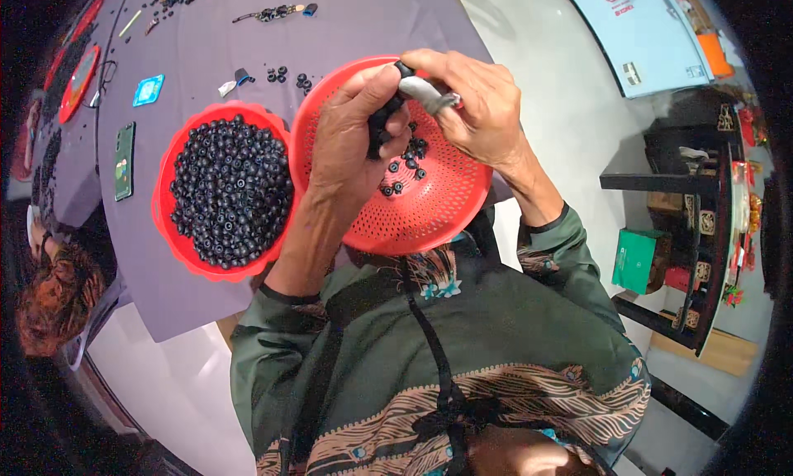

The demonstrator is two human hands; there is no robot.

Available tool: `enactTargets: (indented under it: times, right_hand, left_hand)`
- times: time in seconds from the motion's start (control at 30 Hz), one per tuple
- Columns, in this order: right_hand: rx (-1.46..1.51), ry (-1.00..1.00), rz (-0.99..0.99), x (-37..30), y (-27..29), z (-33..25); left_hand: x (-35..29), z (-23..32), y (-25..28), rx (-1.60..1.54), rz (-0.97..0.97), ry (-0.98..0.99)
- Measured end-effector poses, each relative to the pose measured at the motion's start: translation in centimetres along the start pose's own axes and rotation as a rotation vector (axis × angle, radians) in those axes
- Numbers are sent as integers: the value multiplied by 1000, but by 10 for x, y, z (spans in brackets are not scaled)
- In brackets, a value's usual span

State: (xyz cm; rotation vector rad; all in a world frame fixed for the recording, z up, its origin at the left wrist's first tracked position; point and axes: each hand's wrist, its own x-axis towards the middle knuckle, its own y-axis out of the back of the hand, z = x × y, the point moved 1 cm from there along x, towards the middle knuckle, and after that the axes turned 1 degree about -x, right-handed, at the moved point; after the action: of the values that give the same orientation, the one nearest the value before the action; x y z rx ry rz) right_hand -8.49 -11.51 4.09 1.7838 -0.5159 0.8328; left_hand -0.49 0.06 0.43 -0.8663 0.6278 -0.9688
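Both hands meet above a red colander (376, 238) with several loose dark beads (415, 152) in its bottom. My left hand (351, 137) is closed round several black beads (378, 129), partly hidden by its fingers. With its fingertips my right hand (487, 104) grips a black bead (404, 68) close to my left thumb. A pale grey strip (423, 90) lies along the right thumb; whether it is wrapped on it or held, I cannot tell. Left of the colander, a red bowl (165, 220) with a scalloped rim is heaped with dark round beads (231, 187).
On the purple-grey tablecloth (198, 55) lie a phone (125, 161), a blue card (149, 89), small loose beads (281, 74) and a beaded string (273, 14). Another person's patterned sleeve (62, 294) shows at far left. A dark shelf (661, 181) stands at right.
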Motion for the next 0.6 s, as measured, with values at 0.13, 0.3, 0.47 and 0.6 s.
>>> enactTargets:
  times: [0.13, 0.3, 0.47, 0.6]
  right_hand:
    - [119, -134, -55, -8, -6, 9]
    - [205, -297, -92, -8, 11, -3]
    - [209, -442, -356, -13, 18, -11]
    - [232, -441, -375, -8, 11, -9]
  left_hand:
    - [-1, -6, 9, -35, 38, 72]
    - [1, -7, 19, -187, 31, 134]
    - [3, -6, 28, -274, 133, 114]
    - [4, -7, 26, -286, 116, 107]
